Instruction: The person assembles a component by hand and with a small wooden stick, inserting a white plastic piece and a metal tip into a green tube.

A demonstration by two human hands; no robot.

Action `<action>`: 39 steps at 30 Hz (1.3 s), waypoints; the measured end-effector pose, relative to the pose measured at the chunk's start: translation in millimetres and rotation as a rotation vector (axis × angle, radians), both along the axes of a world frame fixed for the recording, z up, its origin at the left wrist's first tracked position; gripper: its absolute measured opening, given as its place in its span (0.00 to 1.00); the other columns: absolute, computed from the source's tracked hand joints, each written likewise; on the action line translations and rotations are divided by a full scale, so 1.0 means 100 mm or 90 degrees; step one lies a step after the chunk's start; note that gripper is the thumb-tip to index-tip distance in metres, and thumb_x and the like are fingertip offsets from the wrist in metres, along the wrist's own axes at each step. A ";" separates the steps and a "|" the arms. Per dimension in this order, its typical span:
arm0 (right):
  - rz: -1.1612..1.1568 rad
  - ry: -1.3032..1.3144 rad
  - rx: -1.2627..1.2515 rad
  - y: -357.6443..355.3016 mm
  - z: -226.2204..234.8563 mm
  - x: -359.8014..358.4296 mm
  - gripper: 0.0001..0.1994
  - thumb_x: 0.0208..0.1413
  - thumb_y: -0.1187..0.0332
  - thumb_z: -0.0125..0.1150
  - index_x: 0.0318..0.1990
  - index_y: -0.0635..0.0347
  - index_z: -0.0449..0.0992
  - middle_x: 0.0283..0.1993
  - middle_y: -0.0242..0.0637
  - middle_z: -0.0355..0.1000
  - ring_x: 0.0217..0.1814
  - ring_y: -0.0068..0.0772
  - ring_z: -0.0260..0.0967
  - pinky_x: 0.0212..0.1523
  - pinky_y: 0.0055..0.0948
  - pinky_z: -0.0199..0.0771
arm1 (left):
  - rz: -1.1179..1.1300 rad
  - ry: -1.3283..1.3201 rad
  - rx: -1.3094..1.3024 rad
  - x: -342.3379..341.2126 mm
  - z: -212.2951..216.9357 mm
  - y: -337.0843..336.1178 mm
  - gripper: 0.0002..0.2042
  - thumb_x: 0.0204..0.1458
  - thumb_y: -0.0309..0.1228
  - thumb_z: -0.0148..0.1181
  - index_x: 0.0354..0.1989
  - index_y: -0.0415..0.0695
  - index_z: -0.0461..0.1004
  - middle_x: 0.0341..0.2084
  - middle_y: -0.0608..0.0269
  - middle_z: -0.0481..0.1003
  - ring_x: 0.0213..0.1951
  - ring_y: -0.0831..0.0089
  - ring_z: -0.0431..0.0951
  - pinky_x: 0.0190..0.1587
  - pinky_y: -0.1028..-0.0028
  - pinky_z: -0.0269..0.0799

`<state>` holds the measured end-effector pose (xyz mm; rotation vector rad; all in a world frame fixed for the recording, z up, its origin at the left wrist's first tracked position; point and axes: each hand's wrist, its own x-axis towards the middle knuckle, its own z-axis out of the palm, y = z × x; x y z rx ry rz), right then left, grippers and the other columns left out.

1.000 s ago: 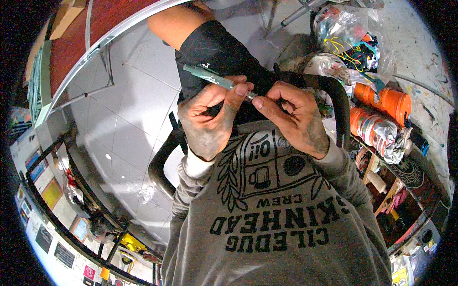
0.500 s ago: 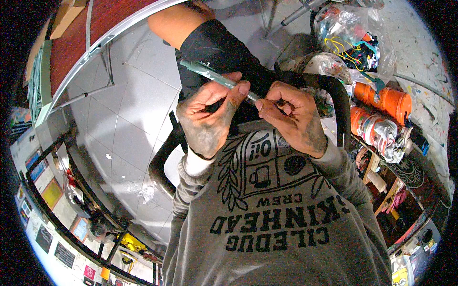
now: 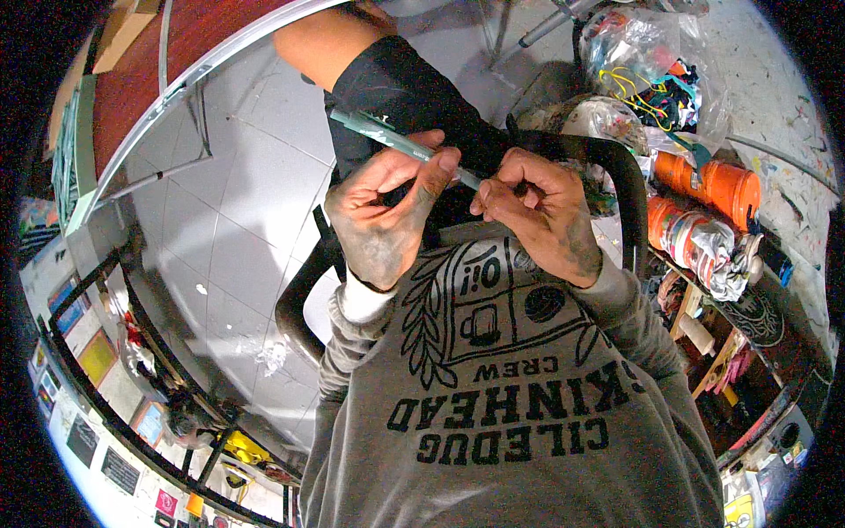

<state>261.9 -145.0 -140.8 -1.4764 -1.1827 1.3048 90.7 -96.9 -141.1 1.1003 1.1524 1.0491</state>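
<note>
A slim grey-green pen point(image 3: 380, 132) is held aslant in front of my chest, its clip end up to the left. My left hand point(image 3: 380, 224) pinches its barrel between thumb and fingers. At the lower right end of the pen, my right hand point(image 3: 550, 220) is closed, thumb and fingertips pressed round the tip part. That end is mostly hidden by the right fingers. Both hands stay over my lap, above my leg in black shorts point(image 3: 400, 88).
A dark red table point(image 3: 132, 106) with a pale metal edge stands at the upper left. Orange containers point(image 3: 704, 185) and a clear plastic bag of scraps point(image 3: 651, 70) lie at the right. Below them is a cluttered wooden shelf point(image 3: 717, 361). A black chair armrest point(image 3: 629, 202) is beside me.
My right fingers have shifted slightly around the pen's lower end. A see-through stretch between the hands now looks grey. The left hand has hardly moved.
</note>
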 end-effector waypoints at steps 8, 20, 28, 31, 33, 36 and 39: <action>-0.008 -0.030 0.004 0.01 0.01 -0.01 0.09 0.50 0.68 0.67 0.25 0.61 0.73 0.21 0.33 0.68 0.24 0.23 0.65 0.27 0.26 0.67 | -0.008 0.026 0.028 -0.03 0.00 0.01 0.04 0.49 0.20 0.67 0.34 0.37 0.81 0.35 0.59 0.81 0.33 0.80 0.78 0.41 0.79 0.73; -0.011 -0.039 -0.028 -0.02 -0.02 0.00 0.10 0.52 0.67 0.65 0.23 0.58 0.72 0.19 0.30 0.67 0.22 0.20 0.64 0.24 0.27 0.63 | 0.016 0.039 -0.008 -0.02 0.08 0.01 0.03 0.48 0.19 0.68 0.32 0.36 0.81 0.34 0.57 0.81 0.35 0.79 0.78 0.42 0.78 0.72; -0.001 -0.068 -0.027 -0.06 -0.07 0.05 0.11 0.52 0.65 0.66 0.24 0.57 0.72 0.20 0.30 0.68 0.24 0.19 0.64 0.26 0.25 0.64 | 0.008 0.003 -0.008 -0.03 0.04 0.02 0.06 0.49 0.19 0.67 0.36 0.35 0.80 0.34 0.59 0.81 0.33 0.81 0.78 0.43 0.79 0.72; 0.006 -0.069 -0.043 -0.05 -0.03 0.06 0.11 0.52 0.65 0.66 0.24 0.57 0.72 0.20 0.30 0.67 0.24 0.20 0.64 0.26 0.25 0.64 | 0.000 0.020 -0.011 -0.03 0.07 0.02 0.06 0.49 0.18 0.66 0.36 0.35 0.80 0.35 0.59 0.81 0.33 0.81 0.78 0.43 0.79 0.72; 0.003 -0.071 -0.041 -0.05 -0.04 0.06 0.11 0.52 0.65 0.66 0.24 0.57 0.72 0.20 0.30 0.67 0.24 0.20 0.64 0.26 0.25 0.64 | -0.011 0.035 0.004 -0.05 0.06 0.02 0.06 0.49 0.18 0.66 0.36 0.35 0.80 0.34 0.59 0.81 0.33 0.81 0.77 0.43 0.79 0.72; 0.002 -0.065 -0.048 -0.07 -0.09 0.07 0.11 0.51 0.66 0.66 0.23 0.57 0.71 0.20 0.30 0.67 0.24 0.21 0.63 0.26 0.26 0.63 | -0.014 0.007 0.015 -0.04 0.04 0.03 0.06 0.49 0.18 0.66 0.36 0.35 0.80 0.34 0.59 0.81 0.33 0.81 0.77 0.43 0.79 0.72; 0.034 -0.136 -0.020 -0.07 -0.12 0.11 0.11 0.50 0.67 0.66 0.23 0.58 0.70 0.22 0.31 0.69 0.25 0.21 0.64 0.26 0.26 0.63 | -0.012 0.018 0.006 -0.04 0.06 0.03 0.05 0.49 0.19 0.66 0.35 0.36 0.81 0.34 0.60 0.81 0.33 0.81 0.78 0.43 0.79 0.72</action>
